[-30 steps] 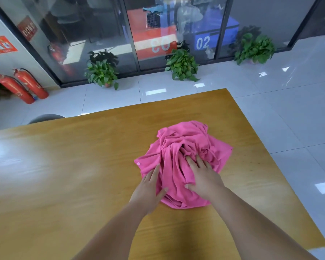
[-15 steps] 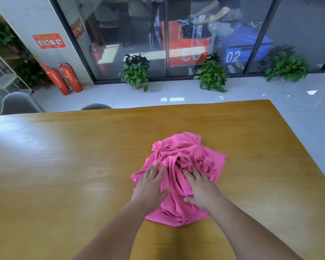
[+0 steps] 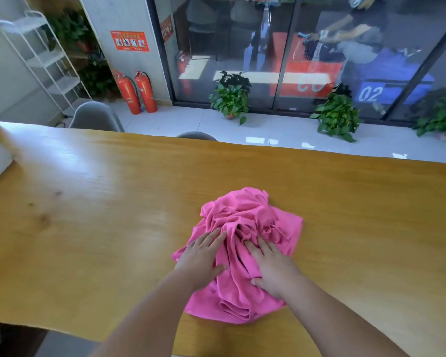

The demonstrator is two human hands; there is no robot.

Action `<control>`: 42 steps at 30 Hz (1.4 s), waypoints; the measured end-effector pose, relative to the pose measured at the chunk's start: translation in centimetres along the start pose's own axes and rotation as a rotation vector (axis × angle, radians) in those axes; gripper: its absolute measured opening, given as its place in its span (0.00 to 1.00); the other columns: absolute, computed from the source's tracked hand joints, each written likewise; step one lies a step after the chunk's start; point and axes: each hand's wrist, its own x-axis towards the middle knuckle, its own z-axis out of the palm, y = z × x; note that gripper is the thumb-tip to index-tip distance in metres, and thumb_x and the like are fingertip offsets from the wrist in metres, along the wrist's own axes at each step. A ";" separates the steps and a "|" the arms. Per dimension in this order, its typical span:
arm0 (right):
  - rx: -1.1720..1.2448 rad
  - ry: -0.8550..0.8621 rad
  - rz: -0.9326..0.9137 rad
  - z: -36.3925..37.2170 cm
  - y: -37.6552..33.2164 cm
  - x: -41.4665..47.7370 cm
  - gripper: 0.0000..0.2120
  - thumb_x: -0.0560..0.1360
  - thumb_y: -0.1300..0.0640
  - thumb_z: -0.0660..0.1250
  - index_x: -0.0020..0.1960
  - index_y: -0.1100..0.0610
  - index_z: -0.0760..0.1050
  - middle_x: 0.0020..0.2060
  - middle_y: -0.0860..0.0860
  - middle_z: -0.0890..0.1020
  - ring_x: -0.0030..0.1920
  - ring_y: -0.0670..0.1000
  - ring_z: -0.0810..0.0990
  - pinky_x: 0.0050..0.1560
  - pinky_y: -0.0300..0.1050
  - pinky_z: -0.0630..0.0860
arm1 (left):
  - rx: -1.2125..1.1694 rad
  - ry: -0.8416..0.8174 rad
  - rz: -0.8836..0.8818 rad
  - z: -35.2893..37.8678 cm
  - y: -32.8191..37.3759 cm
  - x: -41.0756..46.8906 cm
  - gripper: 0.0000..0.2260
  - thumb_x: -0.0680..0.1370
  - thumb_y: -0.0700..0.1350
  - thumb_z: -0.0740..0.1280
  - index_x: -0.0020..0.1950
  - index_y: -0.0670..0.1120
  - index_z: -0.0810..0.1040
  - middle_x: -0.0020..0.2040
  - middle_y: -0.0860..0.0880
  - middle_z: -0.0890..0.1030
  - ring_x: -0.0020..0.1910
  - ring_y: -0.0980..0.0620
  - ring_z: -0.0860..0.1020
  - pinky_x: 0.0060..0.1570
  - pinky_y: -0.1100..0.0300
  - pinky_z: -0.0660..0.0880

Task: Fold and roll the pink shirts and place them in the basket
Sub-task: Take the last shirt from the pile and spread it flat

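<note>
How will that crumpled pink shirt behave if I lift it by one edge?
Probably floppy: the pink shirt lies in soft bunched folds, so it should drape and unfold, not hold shape. Likely light: thin fabric, puffed up around the left hand and right hand resting on it. It may slide easily on the glossy table.

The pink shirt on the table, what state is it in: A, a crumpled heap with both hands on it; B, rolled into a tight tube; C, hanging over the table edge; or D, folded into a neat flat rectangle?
A: the pink shirt lies bunched and wrinkled on the wooden table, with the left hand and the right hand laid flat on top of it.
</note>
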 end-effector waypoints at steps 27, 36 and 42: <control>0.255 0.560 0.130 -3.0 -3.1 0.1 0.12 0.82 0.44 0.66 0.55 0.47 0.85 0.55 0.43 0.84 0.57 0.51 0.80 0.54 0.52 0.79 | -0.032 0.335 -0.006 -5.0 -8.0 -2.4 0.32 0.74 0.49 0.65 0.81 0.56 0.70 0.77 0.59 0.73 0.73 0.49 0.72 0.65 0.47 0.75; 0.467 0.728 0.501 -11.1 6.8 -1.9 0.17 0.85 0.44 0.63 0.41 0.51 0.74 0.33 0.48 0.78 0.39 0.58 0.78 0.38 0.50 0.64 | -0.183 0.317 0.085 -10.5 0.0 5.5 0.27 0.85 0.58 0.61 0.84 0.58 0.60 0.80 0.54 0.69 0.75 0.46 0.70 0.72 0.45 0.71; 0.407 0.124 0.524 -7.2 11.8 -4.3 0.14 0.81 0.47 0.69 0.64 0.50 0.81 0.57 0.53 0.86 0.54 0.55 0.84 0.53 0.46 0.77 | 0.031 -0.150 0.100 -4.5 2.4 6.6 0.38 0.78 0.63 0.65 0.85 0.57 0.55 0.79 0.48 0.71 0.71 0.41 0.76 0.67 0.45 0.76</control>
